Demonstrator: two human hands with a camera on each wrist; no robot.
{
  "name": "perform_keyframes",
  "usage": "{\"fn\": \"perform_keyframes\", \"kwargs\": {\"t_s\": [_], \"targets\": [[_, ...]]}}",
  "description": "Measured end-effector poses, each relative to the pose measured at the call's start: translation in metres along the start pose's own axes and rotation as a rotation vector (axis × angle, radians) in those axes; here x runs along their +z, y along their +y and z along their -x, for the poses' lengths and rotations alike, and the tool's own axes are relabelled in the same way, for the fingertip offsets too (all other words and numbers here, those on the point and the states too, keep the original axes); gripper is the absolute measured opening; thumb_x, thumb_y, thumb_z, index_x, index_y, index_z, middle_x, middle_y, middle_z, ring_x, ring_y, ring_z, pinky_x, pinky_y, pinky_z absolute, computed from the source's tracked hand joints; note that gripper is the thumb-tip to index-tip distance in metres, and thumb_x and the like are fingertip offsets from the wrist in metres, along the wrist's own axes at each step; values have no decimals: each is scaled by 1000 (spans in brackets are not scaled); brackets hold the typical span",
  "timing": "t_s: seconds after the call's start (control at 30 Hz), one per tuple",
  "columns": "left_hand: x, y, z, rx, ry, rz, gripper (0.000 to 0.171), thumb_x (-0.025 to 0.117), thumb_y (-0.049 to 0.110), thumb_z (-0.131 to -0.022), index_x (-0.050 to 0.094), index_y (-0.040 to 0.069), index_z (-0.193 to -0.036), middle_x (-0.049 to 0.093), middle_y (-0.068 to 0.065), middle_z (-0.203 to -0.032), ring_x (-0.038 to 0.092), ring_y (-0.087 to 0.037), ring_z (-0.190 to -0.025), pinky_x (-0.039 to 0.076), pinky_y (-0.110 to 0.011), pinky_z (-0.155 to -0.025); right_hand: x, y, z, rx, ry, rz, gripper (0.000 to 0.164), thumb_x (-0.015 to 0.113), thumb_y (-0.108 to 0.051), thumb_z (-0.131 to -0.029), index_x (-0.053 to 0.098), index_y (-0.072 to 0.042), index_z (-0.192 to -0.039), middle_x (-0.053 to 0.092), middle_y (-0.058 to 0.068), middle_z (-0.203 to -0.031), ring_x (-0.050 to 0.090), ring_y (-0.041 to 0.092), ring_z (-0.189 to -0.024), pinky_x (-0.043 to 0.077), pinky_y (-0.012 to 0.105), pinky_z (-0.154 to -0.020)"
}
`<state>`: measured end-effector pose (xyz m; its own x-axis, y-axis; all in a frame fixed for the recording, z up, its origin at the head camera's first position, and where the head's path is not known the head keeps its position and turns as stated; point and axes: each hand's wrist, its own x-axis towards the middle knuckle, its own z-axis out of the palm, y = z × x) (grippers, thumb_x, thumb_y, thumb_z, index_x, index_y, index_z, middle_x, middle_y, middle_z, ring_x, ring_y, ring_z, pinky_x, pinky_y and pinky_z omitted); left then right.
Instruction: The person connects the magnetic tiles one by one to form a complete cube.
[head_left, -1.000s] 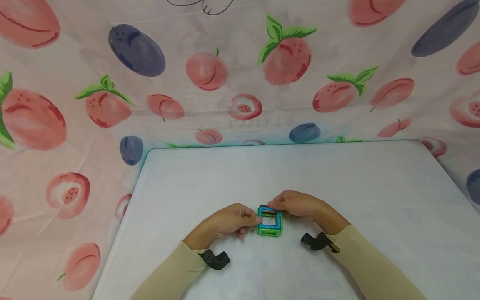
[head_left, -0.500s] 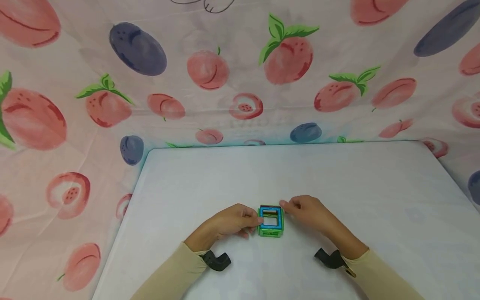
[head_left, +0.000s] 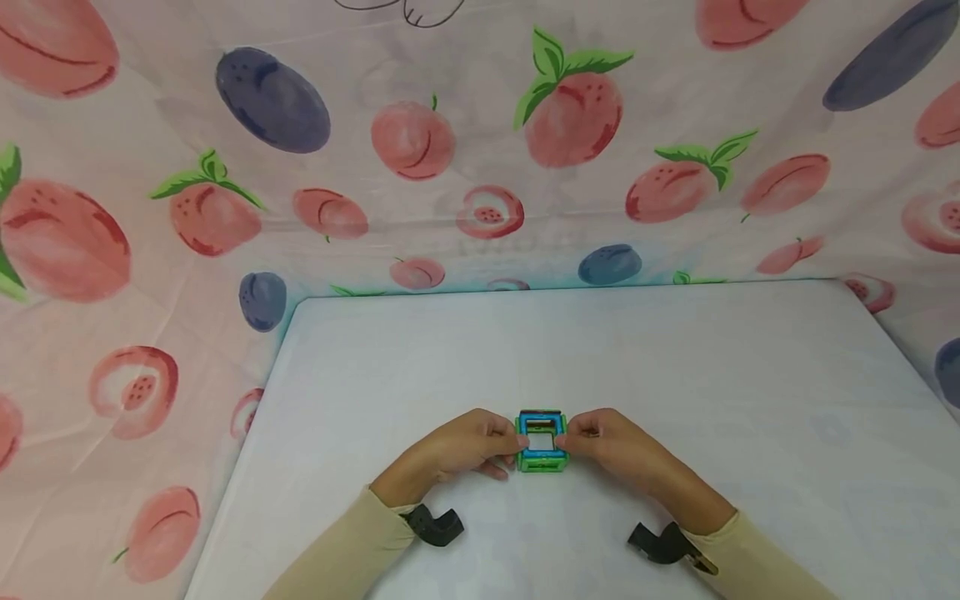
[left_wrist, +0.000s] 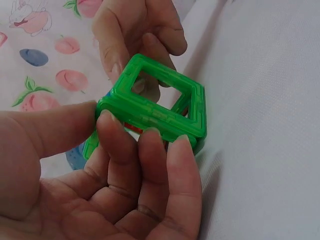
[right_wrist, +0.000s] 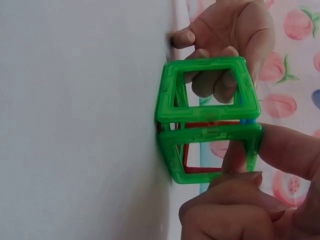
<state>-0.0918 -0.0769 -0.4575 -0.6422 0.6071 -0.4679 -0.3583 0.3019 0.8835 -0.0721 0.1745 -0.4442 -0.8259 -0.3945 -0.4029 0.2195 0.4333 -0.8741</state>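
A small cube of magnetic tiles (head_left: 542,465) stands on the white table, its frame tiles open in the middle. Green tiles (right_wrist: 210,114) form its near and side faces, a blue tile (head_left: 542,455) lies on top, and red edges (right_wrist: 205,170) show inside. My left hand (head_left: 468,443) pinches the cube's left side, thumb at the top edge and fingertips against the green side tile (left_wrist: 157,112). From the right, my right hand (head_left: 618,446) pinches the opposite side; in the right wrist view a finger reaches through that tile's opening. The cube's underside is hidden.
The white tabletop (head_left: 420,358) spreads around the cube. Behind it and to the left hangs a pink cloth (head_left: 337,158) printed with fruit. Black wrist mounts (head_left: 435,527) stick out from both sleeves.
My right hand left the cube's far right top corner, drew off to the right, then came in lower on the right side. The left hand keeps its hold; the cube has barely moved.
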Motion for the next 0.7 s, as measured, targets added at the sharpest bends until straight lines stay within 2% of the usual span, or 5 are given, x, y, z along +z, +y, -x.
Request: {"fn": "perform_keyframes", "kwargs": {"t_s": [0.17,0.37,0.47,0.6,0.7], "targets": [[2,0,-1,11,27,-5,21,65,22,-102,64,6,-88,58,-2,-81,58,-14,-80,58,-26,-70,-1,2,-2,22,27,-22,24,70,-26,-96,71,-2,-94,60,1,-89,40,17,-83,28,29,-64],[7,2,0,27,93,-57,25,64,28,-103,63,6,-91,57,-3,-81,58,-16,-80,59,-29,-70,-3,5,-5,17,9,-42,28,65,-29,-101,70,-1,-101,62,2,-93,40,18,-84,28,29,-64],[9,3,1,25,129,-85,27,63,30,-103,62,6,-91,57,-4,-82,57,-17,-81,59,-30,-70,-4,7,-4,15,11,-20,31,63,-32,-102,70,-2,-104,66,4,-99,45,19,-92,35,29,-72],[5,4,6,26,170,-173,26,63,34,-102,66,9,-98,61,-6,-87,59,-19,-83,57,-33,-71,-7,7,1,35,94,127,38,58,-44,-104,71,-10,-114,69,2,-114,53,20,-107,44,36,-89],[-6,4,18,78,261,-360,31,60,42,-103,67,13,-111,66,-5,-99,62,-20,-92,55,-37,-79,-16,7,9,1,237,294,45,55,-49,-104,66,-13,-129,66,3,-117,57,21,-105,50,39,-86]]}}
